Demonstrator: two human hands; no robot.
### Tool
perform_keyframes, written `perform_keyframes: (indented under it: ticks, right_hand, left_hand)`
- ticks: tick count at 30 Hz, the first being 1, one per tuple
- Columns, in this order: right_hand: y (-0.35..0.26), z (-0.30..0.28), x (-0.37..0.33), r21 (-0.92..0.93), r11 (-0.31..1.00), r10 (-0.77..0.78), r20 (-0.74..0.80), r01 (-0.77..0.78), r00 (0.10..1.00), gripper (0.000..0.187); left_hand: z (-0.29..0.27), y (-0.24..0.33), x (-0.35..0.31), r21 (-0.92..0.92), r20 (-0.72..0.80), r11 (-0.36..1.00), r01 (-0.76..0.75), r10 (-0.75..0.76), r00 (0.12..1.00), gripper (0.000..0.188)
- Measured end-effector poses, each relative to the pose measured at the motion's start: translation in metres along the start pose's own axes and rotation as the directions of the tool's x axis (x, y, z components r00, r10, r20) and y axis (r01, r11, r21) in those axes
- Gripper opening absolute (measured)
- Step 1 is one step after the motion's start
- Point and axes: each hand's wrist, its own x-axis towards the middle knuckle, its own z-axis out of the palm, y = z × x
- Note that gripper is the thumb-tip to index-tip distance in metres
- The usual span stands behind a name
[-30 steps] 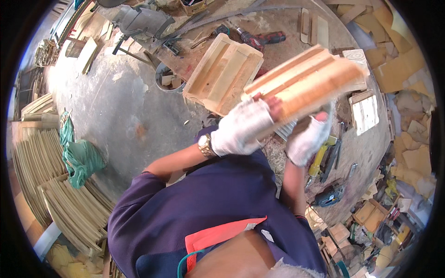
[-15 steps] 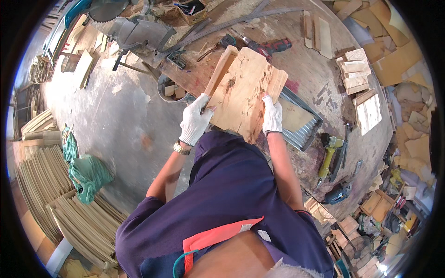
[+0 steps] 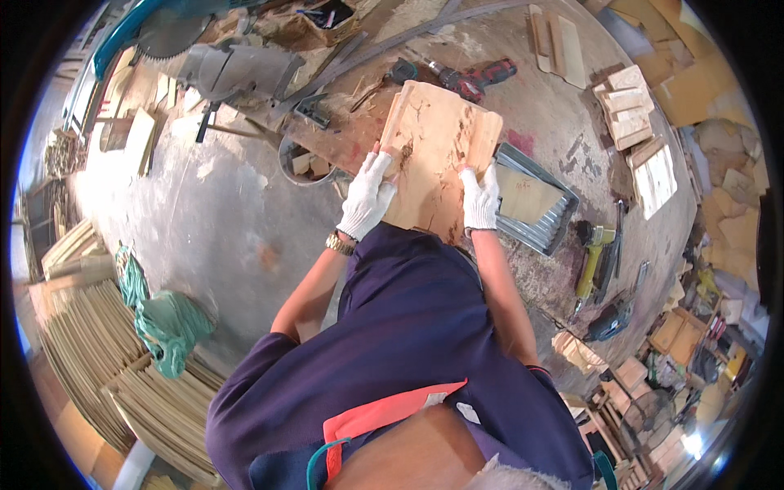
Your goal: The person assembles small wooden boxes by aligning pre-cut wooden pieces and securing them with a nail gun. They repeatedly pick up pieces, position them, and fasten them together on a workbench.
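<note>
A light wooden panel [image 3: 433, 155] with dark knots and a scalloped right edge is held up in front of my lap. My left hand [image 3: 369, 194], in a white knit glove with bare fingertips, grips its left edge, where a narrow side strip runs along. Opposite it, my right hand [image 3: 480, 198], gloved the same way, holds the right edge, its thumb on the top face. The fingers under the panel are hidden. Just right of my right hand lies a grey ribbed metal tray [image 3: 535, 233] with a flat wooden piece [image 3: 523, 196] on it.
Beyond the panel lie a red-and-black cordless drill [image 3: 474, 80] and a tape measure [image 3: 402, 72]. A miter saw [image 3: 237, 73] stands far left, near a bucket of offcuts [image 3: 306, 161]. At right are a yellow-green air tool [image 3: 590, 265] and small wooden assemblies [image 3: 625, 106].
The panel has turned slightly and its left side strip shows less. My left hand has shifted right along with that edge. Both hands keep their hold; the whole view has shifted a little.
</note>
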Motion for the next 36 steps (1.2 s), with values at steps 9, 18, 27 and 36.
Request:
perform_keyframes:
  ticks: [9,18,27,36]
  right_hand:
    - [-0.013,-0.003,0.002,-0.282,0.956,-0.097,-0.034,0.083,0.995,0.051]
    - [0.006,-0.029,0.004,-0.171,0.981,0.079,-0.093,-0.094,0.993,0.071]
    - [0.031,-0.194,0.063,0.128,0.982,0.175,-0.317,-0.141,0.932,0.024]
    - [0.064,-0.359,0.279,0.318,0.937,0.294,-0.485,-0.147,0.824,0.037]
  left_hand:
    - [-0.001,0.042,0.011,0.471,-0.002,0.882,0.008,-0.008,1.0,0.075]
    - [0.05,0.079,0.04,0.597,0.261,0.707,-0.379,0.276,0.925,0.072]
    - [0.057,0.095,0.04,0.586,0.166,0.763,-0.272,0.216,0.962,0.068]
    - [0.147,0.194,0.03,0.351,0.079,0.884,-0.307,0.299,0.951,0.058]
